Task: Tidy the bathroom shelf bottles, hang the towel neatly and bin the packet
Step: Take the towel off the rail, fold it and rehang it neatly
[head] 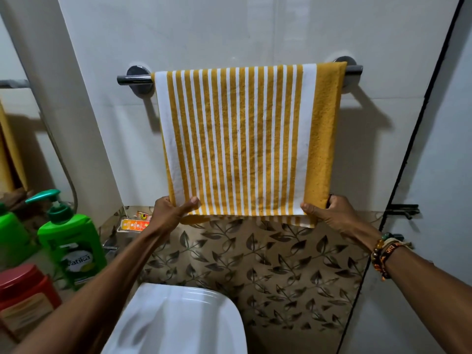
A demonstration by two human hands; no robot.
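Note:
A yellow and white striped towel (pixel 245 139) hangs folded over a chrome towel bar (pixel 132 79) on the white wall. My left hand (pixel 169 213) pinches its lower left corner, thumb in front. My right hand (pixel 329 213) pinches the lower right corner. A green pump bottle (pixel 72 241) labelled Vatika stands on the shelf at the left, with another green bottle (pixel 11 238) beside it and a red-capped bottle (pixel 25 295) nearer me. An orange packet (pixel 134 224) lies on a ledge behind my left wrist.
A white toilet cistern lid (pixel 184 320) sits below my arms. Leaf-patterned tiles (pixel 281 272) cover the wall under the towel. A dark door edge (pixel 408 175) runs down the right side, and a white pipe (pixel 40 72) rises at the left.

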